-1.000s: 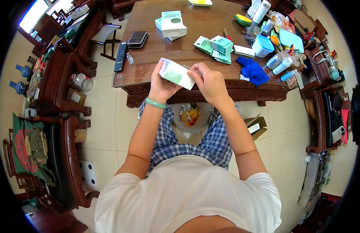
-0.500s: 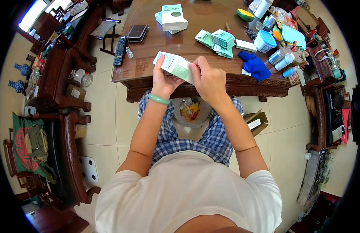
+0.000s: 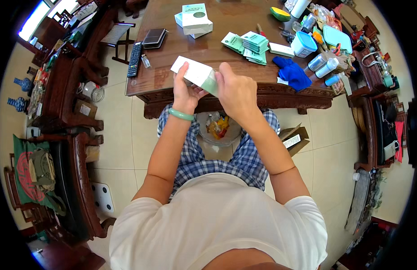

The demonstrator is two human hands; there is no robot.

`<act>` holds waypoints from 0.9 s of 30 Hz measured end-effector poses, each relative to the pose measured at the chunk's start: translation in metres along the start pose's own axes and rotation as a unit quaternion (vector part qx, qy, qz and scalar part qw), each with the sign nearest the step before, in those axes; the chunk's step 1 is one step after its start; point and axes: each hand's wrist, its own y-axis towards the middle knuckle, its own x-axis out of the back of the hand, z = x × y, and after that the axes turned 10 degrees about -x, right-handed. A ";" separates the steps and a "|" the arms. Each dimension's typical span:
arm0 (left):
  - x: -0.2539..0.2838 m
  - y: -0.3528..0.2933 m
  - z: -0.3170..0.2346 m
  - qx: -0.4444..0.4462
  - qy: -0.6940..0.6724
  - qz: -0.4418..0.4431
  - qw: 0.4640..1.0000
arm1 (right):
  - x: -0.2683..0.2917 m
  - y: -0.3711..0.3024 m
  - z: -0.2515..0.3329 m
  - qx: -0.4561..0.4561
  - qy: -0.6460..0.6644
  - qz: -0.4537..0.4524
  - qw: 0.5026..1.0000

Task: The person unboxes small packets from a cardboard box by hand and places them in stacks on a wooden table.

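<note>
Over the table's near edge, I hold a slim white carton [image 3: 192,70] with a pale green part at its right end. My left hand [image 3: 184,93], with a jade-coloured bangle on the wrist, grips it from the left, the thumb lying on the white face. My right hand [image 3: 237,92] has its fingers closed on the green end. Whether that end is the carton's flap or something in its opening cannot be made out. Beyond the hands, green printed packets [image 3: 254,42] lie in overlapping piles. White-and-green boxes [image 3: 195,19] are stacked to their left.
On the wooden table [image 3: 168,83] are a remote control [image 3: 135,59], a dark wallet [image 3: 154,38] and a blue cloth [image 3: 291,73]. A white-and-blue tub [image 3: 303,44], cans and bottles crowd the right. Below the edge, a waste bin [image 3: 218,130] stands between my knees, an open cardboard box [image 3: 293,140] right of it.
The carton has turned in my hands: a plain white face now shows where a printed one did. Both hands keep their hold. The whole view has shifted slightly.
</note>
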 end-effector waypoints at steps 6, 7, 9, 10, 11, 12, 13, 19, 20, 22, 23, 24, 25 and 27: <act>0.012 0.008 -0.010 -0.023 -0.059 0.016 0.998 | -0.013 -0.010 -0.030 -0.019 -0.024 0.033 0.999; 0.017 0.012 -0.011 -0.025 -0.046 0.017 0.998 | -0.013 -0.014 -0.034 -0.017 -0.013 0.047 0.999; 0.023 0.017 -0.008 -0.029 -0.033 0.016 0.999 | -0.011 -0.014 -0.038 -0.017 -0.009 0.046 0.999; 0.023 0.018 -0.008 -0.022 -0.040 0.023 0.999 | -0.011 -0.016 -0.039 -0.024 -0.007 0.043 0.999; 0.023 0.018 -0.008 -0.015 -0.046 0.030 0.998 | -0.010 -0.013 -0.041 -0.014 -0.013 0.032 0.999; 0.025 0.015 -0.009 -0.015 -0.044 0.029 0.998 | -0.011 -0.015 -0.044 -0.015 -0.011 0.032 0.999; 0.021 0.009 -0.010 -0.026 -0.082 0.023 0.996 | -0.011 -0.015 -0.050 0.005 0.034 -0.005 0.999; 0.024 0.011 -0.021 -0.037 -0.154 0.037 0.987 | -0.045 0.016 -0.086 -0.050 0.038 -0.042 0.997; 0.024 0.008 -0.019 -0.037 -0.150 0.038 0.987 | -0.067 0.027 -0.098 0.014 0.016 -0.049 0.999; 0.025 0.003 -0.015 -0.020 -0.213 0.083 0.973 | -0.097 0.040 -0.113 0.080 -0.006 -0.057 0.995; 0.027 0.002 -0.015 -0.011 -0.221 0.094 0.971 | -0.108 0.045 -0.115 0.083 0.016 -0.034 0.996; 0.027 0.002 -0.014 -0.012 -0.219 0.096 0.971 | -0.118 0.048 -0.118 0.086 0.037 -0.011 0.996; 0.026 -0.001 -0.014 -0.005 -0.233 0.101 0.967 | -0.125 0.049 -0.119 0.060 0.041 0.011 0.997; 0.022 -0.003 -0.011 -0.011 -0.228 0.096 0.969 | -0.134 0.045 -0.127 0.066 0.030 -0.009 0.997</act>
